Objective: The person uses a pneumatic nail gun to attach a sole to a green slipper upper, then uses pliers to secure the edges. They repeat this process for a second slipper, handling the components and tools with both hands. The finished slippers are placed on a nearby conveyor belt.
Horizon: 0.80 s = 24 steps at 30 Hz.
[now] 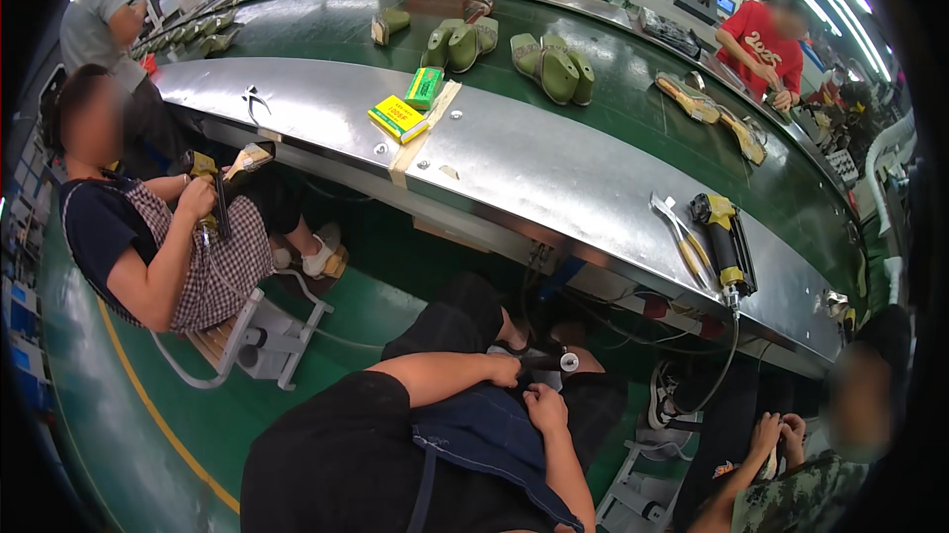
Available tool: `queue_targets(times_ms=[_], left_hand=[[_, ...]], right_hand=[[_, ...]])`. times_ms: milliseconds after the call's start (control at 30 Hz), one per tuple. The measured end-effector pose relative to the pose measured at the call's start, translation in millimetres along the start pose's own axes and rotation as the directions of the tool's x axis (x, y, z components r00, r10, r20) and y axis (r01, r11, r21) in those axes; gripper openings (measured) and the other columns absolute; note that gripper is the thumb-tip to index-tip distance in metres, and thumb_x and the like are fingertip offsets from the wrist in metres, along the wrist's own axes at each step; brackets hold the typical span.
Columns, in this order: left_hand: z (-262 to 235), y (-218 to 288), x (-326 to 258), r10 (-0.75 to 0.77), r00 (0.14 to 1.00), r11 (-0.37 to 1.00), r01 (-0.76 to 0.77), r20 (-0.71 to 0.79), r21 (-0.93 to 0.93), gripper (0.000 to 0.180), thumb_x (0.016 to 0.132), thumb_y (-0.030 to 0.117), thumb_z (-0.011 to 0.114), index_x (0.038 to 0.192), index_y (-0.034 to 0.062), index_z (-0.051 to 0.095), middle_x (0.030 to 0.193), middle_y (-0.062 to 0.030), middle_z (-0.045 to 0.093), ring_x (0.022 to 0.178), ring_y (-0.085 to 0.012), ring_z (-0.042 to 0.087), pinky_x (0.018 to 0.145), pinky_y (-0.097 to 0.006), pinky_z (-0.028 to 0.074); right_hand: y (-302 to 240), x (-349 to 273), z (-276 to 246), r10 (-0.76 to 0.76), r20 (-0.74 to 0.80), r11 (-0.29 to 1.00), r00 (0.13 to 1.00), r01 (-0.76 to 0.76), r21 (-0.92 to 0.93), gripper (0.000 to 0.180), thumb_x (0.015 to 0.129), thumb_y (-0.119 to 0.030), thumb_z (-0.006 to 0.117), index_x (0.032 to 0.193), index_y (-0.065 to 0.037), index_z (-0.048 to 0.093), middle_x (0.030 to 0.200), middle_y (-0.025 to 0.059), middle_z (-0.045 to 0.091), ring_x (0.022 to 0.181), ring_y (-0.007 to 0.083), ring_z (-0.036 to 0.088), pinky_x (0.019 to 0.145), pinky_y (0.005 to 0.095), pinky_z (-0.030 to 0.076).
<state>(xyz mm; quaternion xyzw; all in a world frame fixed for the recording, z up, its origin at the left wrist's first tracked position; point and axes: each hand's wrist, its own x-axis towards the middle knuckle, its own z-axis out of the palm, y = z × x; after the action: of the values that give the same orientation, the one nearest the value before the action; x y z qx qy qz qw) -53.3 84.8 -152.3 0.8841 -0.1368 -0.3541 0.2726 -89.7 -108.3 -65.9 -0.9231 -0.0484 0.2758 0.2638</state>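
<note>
My left hand [503, 371] is closed above my lap, at the near end of a dark bar with a round silver end [568, 363]. How far its fingers wrap the bar is hard to see. Just to the right, my right hand [545, 405] rests with curled fingers over my dark blue apron [484, 439]; whatever it may hold is hidden. On the metal ledge ahead, beyond both hands, lie pincers with yellow handles [682, 241] and a black and yellow air nail gun [727, 244] with a hose.
Green shoe lasts [559, 73] and tan soles [712, 116] lie on the green conveyor belt [395, 68]. Small yellow [397, 120] and green boxes [424, 88] sit on the ledge. Co-workers sit left, holding a nail gun [219, 197], and right [781, 434]; others stand beyond.
</note>
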Motion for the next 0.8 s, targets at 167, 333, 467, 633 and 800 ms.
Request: queue_targets(times_ms=[167, 333, 467, 633, 800], left_hand=[[-12.6, 12.1, -5.1, -0.029, 0.993, 0.998, 0.022, 0.113, 0.056, 0.042, 0.089, 0.034, 0.071, 0.115, 0.001, 0.074, 0.118, -0.0244, 0.073, 0.113, -0.0395, 0.069, 0.096, -0.049, 0.054], [-15.7, 15.6, -12.2, -0.02, 0.997, 0.999, 0.016, 0.073, 0.05, 0.037, 0.089, 0.032, 0.071, 0.107, 0.0011, 0.077, 0.111, -0.0237, 0.075, 0.107, -0.0395, 0.071, 0.094, -0.05, 0.055], [-15.2, 15.9, -13.9, -0.045, 0.997, 0.999, 0.044, 0.06, 0.006, 0.032, 0.088, 0.03, 0.071, 0.102, 0.0023, 0.078, 0.106, -0.0223, 0.076, 0.104, -0.0383, 0.072, 0.091, -0.049, 0.055], [-19.2, 19.1, -16.6, -0.035, 0.998, 0.999, 0.034, 0.058, 0.018, 0.03, 0.087, 0.028, 0.071, 0.101, 0.0022, 0.078, 0.103, -0.0213, 0.076, 0.103, -0.037, 0.073, 0.091, -0.049, 0.055], [-27.2, 24.1, -19.9, -0.038, 0.995, 0.999, 0.039, 0.091, -0.013, 0.038, 0.085, 0.028, 0.073, 0.105, -0.0035, 0.077, 0.111, -0.0246, 0.075, 0.108, -0.0377, 0.072, 0.093, -0.047, 0.055]], right_hand=[[2.7, -1.8, -0.1, -0.001, -0.007, 1.0, 1.0, 0.001, 0.012, 0.036, 0.093, -0.032, 0.067, 0.12, -0.01, 0.075, 0.109, 0.0162, 0.077, 0.108, 0.0339, 0.073, 0.094, 0.0433, 0.056], [3.8, -0.9, 1.5, -0.018, -0.003, 0.999, 1.0, 0.018, 0.028, 0.035, 0.094, -0.033, 0.066, 0.12, -0.01, 0.074, 0.109, 0.0147, 0.077, 0.109, 0.0344, 0.072, 0.095, 0.044, 0.055], [4.2, 0.0, 2.5, -0.026, 0.005, 1.0, 1.0, 0.026, 0.008, 0.035, 0.094, -0.032, 0.066, 0.12, -0.01, 0.074, 0.109, 0.015, 0.077, 0.108, 0.0346, 0.072, 0.093, 0.0441, 0.056], [3.6, 0.5, 2.4, -0.021, 0.004, 1.0, 1.0, 0.021, 0.007, 0.035, 0.094, -0.032, 0.067, 0.12, -0.01, 0.074, 0.109, 0.0147, 0.077, 0.108, 0.0346, 0.072, 0.093, 0.0444, 0.056], [1.9, -0.4, 1.9, -0.01, -0.013, 1.0, 1.0, 0.011, 0.024, 0.035, 0.092, -0.031, 0.068, 0.118, -0.008, 0.075, 0.107, 0.0171, 0.077, 0.104, 0.0343, 0.074, 0.091, 0.0426, 0.057]])
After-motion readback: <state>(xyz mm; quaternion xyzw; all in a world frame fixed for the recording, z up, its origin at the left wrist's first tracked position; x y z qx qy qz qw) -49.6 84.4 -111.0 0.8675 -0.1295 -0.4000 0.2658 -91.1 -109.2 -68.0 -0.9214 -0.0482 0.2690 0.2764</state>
